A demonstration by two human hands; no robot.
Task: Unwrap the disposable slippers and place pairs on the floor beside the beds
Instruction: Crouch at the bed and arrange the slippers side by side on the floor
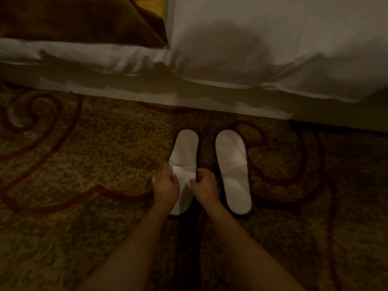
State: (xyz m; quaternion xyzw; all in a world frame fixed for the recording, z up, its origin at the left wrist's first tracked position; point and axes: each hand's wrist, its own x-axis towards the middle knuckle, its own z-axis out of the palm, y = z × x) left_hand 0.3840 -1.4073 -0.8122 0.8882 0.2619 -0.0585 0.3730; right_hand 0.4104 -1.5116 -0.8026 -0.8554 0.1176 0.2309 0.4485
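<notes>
Two white disposable slippers with dark edging lie side by side on the patterned carpet, close to the bed's side. The left slipper (184,152) has both my hands on its toe strap. My left hand (165,185) grips the strap's left edge and my right hand (204,186) pinches its right edge. The right slipper (233,171) lies flat and untouched, just right of my right hand. No wrapper is in sight.
The bed's white sheets (252,59) hang down along the top of the view, with a brown-gold runner (84,19) at the upper left. Brown carpet (84,164) with dark red swirls spreads to both sides of the slippers.
</notes>
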